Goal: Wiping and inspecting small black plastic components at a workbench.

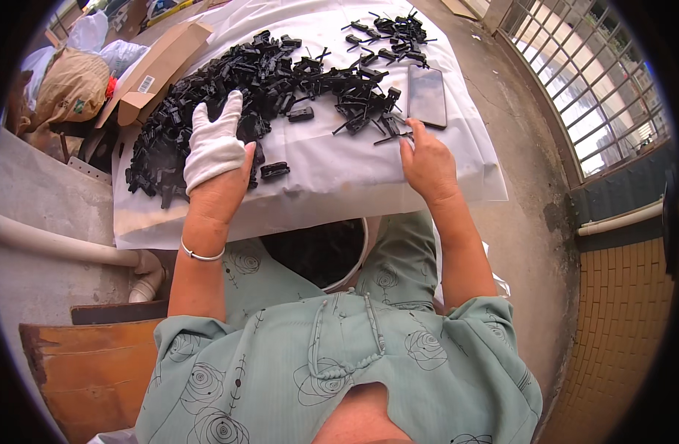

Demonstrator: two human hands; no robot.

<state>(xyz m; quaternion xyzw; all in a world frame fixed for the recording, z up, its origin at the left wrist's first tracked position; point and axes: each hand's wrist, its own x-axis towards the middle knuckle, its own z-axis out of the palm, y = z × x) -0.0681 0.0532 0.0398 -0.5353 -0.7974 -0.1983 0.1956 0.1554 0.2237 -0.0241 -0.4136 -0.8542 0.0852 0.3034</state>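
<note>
A person seated at a white-covered table [332, 185] sorts small black plastic parts [228, 89]. The left hand [215, 148], in a white glove, lies spread and flat on the edge of the large heap, gripping nothing. The bare right hand [427, 164] reaches with narrowed fingers to thin black pieces [387, 129] just beside a dark phone [427, 96]; whether it pinches one cannot be told. A bucket [321, 251] sits between the knees

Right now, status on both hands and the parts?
Left hand, white-gloved, flat on black plastic parts. Right hand bare, fingertips on loose pieces. Phone beside it.
</note>
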